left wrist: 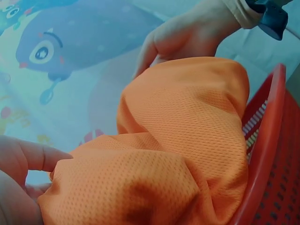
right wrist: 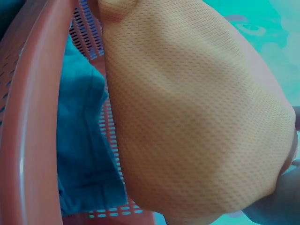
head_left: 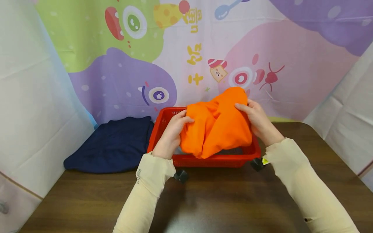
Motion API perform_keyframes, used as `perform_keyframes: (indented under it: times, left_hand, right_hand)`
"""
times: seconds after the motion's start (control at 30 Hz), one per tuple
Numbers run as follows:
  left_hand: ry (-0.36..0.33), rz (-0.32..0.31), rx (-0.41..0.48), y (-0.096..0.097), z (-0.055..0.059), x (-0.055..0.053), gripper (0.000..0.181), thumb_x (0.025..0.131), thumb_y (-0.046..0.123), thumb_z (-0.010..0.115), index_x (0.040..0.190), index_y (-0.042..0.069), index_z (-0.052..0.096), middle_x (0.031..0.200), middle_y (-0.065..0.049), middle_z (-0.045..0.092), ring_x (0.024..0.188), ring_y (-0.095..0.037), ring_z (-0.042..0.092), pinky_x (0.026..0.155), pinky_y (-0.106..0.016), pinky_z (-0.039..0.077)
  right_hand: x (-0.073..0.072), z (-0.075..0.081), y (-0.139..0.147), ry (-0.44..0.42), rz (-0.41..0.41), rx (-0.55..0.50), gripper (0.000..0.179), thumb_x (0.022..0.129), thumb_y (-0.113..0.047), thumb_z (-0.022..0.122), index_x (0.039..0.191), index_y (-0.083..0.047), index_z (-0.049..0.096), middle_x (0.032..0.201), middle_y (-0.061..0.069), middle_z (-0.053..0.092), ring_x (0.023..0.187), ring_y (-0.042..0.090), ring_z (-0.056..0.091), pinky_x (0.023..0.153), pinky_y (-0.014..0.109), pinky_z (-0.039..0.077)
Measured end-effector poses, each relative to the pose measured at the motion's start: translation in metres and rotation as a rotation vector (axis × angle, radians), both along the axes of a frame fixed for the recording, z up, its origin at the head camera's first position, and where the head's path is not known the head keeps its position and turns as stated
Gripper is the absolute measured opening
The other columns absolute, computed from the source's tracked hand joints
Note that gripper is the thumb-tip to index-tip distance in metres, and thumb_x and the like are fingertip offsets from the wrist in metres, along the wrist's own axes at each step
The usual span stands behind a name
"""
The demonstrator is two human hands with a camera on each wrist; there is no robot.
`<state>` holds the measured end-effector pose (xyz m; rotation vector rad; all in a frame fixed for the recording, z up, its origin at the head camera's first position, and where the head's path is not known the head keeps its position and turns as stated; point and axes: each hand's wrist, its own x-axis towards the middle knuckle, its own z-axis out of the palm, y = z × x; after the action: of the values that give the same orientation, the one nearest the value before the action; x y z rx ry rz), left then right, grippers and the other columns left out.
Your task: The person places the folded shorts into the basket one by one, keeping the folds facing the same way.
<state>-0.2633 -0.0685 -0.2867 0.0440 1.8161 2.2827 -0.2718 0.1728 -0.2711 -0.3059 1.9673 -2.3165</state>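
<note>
A bunched orange mesh garment hangs over the red plastic basket, covering much of its opening. My left hand pinches its left edge, the thumb lying on the near side of the fabric. At the upper right edge, my right hand grips the garment with the thumb in front and the other fingers partly hidden behind. Loose folds sag between the two hands. Beneath the garment, another piece of cloth lies inside the basket, tinted teal in the right wrist view.
A dark navy cloth lies spread on the brown wooden table, left of the basket. Behind the table hangs a curtain with cartoon prints. White fabric walls rise at both sides.
</note>
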Motion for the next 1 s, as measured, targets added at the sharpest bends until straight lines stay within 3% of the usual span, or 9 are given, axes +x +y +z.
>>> perform_keyframes:
  times: [0.5, 0.77, 0.9, 1.0]
  left_hand:
    - [-0.088, 0.059, 0.059, -0.031, -0.007, -0.021, 0.038, 0.084, 0.004, 0.049, 0.121, 0.008, 0.05, 0.104, -0.002, 0.053, 0.09, -0.019, 0.048, 0.082, -0.029, 0.041]
    - [-0.088, 0.072, 0.057, -0.046, -0.004, -0.028, 0.028, 0.084, 0.003, 0.047, 0.111, 0.01, 0.051, 0.099, -0.002, 0.053, 0.085, -0.017, 0.049, 0.079, -0.028, 0.041]
    - [-0.107, 0.108, 0.048, -0.052, -0.008, -0.034, 0.023, 0.084, 0.003, 0.047, 0.106, 0.011, 0.051, 0.095, -0.001, 0.052, 0.082, -0.016, 0.048, 0.076, -0.027, 0.041]
    - [-0.128, 0.146, 0.01, -0.055, -0.014, -0.037, 0.029, 0.084, 0.002, 0.047, 0.112, 0.009, 0.051, 0.095, 0.0, 0.05, 0.083, -0.016, 0.047, 0.076, -0.025, 0.04]
  right_hand:
    - [-0.023, -0.018, -0.011, -0.155, 0.005, 0.013, 0.017, 0.092, -0.018, 0.05, 0.108, -0.013, 0.048, 0.085, -0.007, 0.061, 0.076, 0.008, 0.059, 0.07, 0.021, 0.05]
    - [-0.029, -0.021, -0.017, -0.223, 0.042, -0.026, 0.036, 0.093, -0.019, 0.049, 0.127, -0.009, 0.039, 0.096, -0.005, 0.057, 0.081, 0.009, 0.057, 0.073, 0.023, 0.049]
    - [-0.033, -0.024, -0.018, -0.258, 0.048, -0.009, 0.026, 0.093, -0.019, 0.048, 0.119, -0.013, 0.044, 0.093, -0.005, 0.057, 0.081, 0.009, 0.057, 0.072, 0.024, 0.049]
    - [-0.037, -0.027, -0.016, -0.315, 0.056, 0.014, 0.018, 0.093, -0.019, 0.048, 0.111, -0.015, 0.046, 0.09, -0.007, 0.057, 0.079, 0.009, 0.056, 0.071, 0.024, 0.048]
